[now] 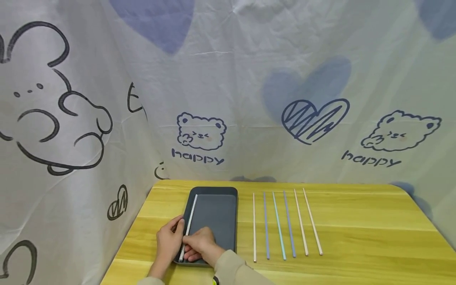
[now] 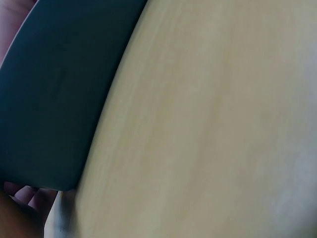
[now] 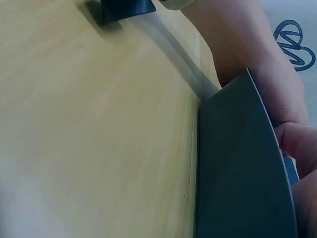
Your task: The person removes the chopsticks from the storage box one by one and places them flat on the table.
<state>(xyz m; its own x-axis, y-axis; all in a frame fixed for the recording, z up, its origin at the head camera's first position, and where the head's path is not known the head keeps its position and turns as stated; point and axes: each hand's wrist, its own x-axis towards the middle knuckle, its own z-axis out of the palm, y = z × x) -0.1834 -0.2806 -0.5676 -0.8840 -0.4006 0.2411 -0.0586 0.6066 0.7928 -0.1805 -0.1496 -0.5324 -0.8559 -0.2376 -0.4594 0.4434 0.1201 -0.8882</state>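
Observation:
A dark grey tray (image 1: pixel 219 215) lies on the table, with a thin whitish stick (image 1: pixel 192 209) lengthwise along the inside of its left wall. Whether this is one stick or two side by side I cannot tell. My right hand (image 1: pixel 202 242) reaches over the tray and pinches the stick's near part between thumb and fingers. At the tray's left rim, my left hand (image 1: pixel 169 240) grips the edge, thumb and forefinger close to the stick. Both wrist views show mainly the outer tray wall (image 2: pixel 64 99), and the stick is out of sight there.
To the right of the tray, several thin sticks (image 1: pixel 283 229) in white, blue and turquoise lie roughly parallel on the wooden table (image 1: pixel 370 233). A printed cloth (image 1: pixel 246 91) hangs behind the table and along its left side.

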